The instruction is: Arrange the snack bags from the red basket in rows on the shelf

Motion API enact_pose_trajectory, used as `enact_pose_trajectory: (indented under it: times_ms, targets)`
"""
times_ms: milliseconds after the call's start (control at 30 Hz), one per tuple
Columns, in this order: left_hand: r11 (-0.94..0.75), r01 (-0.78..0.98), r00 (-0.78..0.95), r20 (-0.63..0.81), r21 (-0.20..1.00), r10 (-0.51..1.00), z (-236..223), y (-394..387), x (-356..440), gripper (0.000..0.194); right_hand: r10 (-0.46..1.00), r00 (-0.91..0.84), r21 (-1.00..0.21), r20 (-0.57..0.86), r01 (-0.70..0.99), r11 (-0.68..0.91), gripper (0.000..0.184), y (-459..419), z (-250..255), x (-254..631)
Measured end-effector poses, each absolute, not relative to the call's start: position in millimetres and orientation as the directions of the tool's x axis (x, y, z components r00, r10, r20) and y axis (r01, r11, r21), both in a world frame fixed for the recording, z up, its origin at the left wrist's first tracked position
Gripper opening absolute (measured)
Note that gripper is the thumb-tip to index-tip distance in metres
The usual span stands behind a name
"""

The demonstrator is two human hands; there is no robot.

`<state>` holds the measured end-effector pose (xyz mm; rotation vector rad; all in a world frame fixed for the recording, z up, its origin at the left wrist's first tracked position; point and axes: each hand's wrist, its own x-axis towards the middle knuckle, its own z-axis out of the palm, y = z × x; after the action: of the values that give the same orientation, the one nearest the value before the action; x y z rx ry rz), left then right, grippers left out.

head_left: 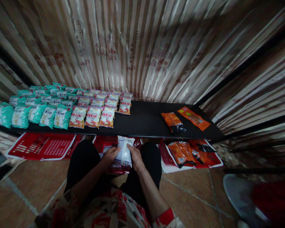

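Note:
Between my knees I hold a snack bag [123, 152], its pale printed back toward me and a striped edge at top and bottom. My left hand [110, 155] grips its left side, and my right hand [135, 155] has the right side, thumb on the front. Below it is a red basket [102, 141] with more bags, partly hidden by my hands. On the black shelf [142, 118] ahead, orange-and-white snack bags [106, 116] stand in rows. Teal snack bags [47, 116] fill the shelf's left end.
Two orange packets lie at the shelf's right, a dark-ended packet [172, 122] and a flat packet [193, 117]. Below, a red basket [215, 160] holds several orange packets. Another red basket [41, 146] sits left. A striped curtain [142, 47] hangs behind; a grey stool [237, 193] stands right.

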<state>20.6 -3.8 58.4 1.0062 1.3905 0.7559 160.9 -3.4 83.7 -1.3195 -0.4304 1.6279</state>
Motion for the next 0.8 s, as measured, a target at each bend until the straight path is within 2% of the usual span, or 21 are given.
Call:
enact_pose_trajectory:
  times_ms: [200, 233, 300, 367, 467, 600, 733, 800]
  targets:
    - [0.338, 0.233, 0.047, -0.357, 0.912, 0.933, 59, -7, 24, 0.042, 0.813, 0.103, -0.76, -0.573, -0.437, -0.481, 0.037, -5, 78, 161]
    - [0.284, 0.288, 0.024, -0.304, 0.914, 0.952, 62, -9, 24, 0.038, 0.81, 0.109, -0.761, -0.577, -0.432, -0.484, 0.037, -5, 76, 161]
    - [0.095, 0.466, -0.007, -0.104, 0.88, 0.995, 69, -13, 22, 0.032, 0.809, 0.124, -0.771, -0.575, -0.413, -0.485, 0.039, -6, 71, 159]
    - [-0.134, 0.638, 0.052, 0.13, 0.759, 0.99, 76, -17, 21, 0.03, 0.819, 0.142, -0.795, -0.556, -0.379, -0.475, 0.041, -6, 67, 158]
    - [-0.351, 0.71, 0.207, 0.297, 0.61, 0.932, 80, -21, 23, 0.032, 0.832, 0.167, -0.829, -0.529, -0.312, -0.464, 0.043, -5, 63, 155]
    - [-0.404, 0.716, 0.237, 0.346, 0.57, 0.908, 75, -26, 27, 0.034, 0.836, 0.193, -0.849, -0.514, -0.255, -0.463, 0.04, -6, 59, 155]
    - [-0.416, 0.696, 0.274, 0.319, 0.586, 0.907, 66, -33, 29, 0.03, 0.837, 0.211, -0.86, -0.504, -0.211, -0.465, 0.036, -10, 56, 160]
    - [-0.42, 0.68, 0.328, 0.263, 0.601, 0.907, 62, -37, 28, 0.044, 0.838, 0.198, -0.857, -0.508, -0.211, -0.47, 0.034, -11, 55, 162]
